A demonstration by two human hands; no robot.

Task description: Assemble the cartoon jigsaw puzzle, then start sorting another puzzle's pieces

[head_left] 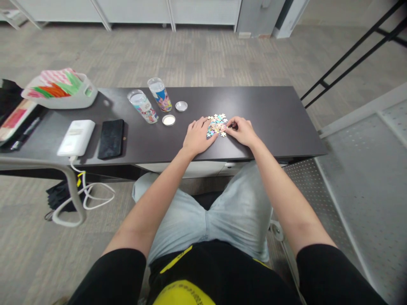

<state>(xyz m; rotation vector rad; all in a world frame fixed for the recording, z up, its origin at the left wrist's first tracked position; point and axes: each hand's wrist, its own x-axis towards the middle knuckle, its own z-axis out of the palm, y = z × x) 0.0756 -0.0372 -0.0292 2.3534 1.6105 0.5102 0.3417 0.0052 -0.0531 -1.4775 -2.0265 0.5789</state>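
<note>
A small heap of pastel jigsaw puzzle pieces (217, 124) lies on the dark tabletop between my two hands. My left hand (198, 136) rests flat at the heap's left side, fingers stretched out, with fingertips and thumb touching the nearest pieces. On the right side, my right hand (242, 130) has its fingers curled, thumb and forefinger pinched on a puzzle piece at the heap's edge; the piece is mostly hidden by the fingers. To the left of the heap stand two clear printed canisters (143, 107) (160, 95), and beside them lie two round lids (168, 120) (181, 106).
On the black table (270, 110) a phone (111, 139) and a white power bank (76, 137) with a cable (92, 199) lie at the left. Behind them sits a white basket (71, 103) of colourful packets. A perforated grey panel (359, 182) stands near the table's right end.
</note>
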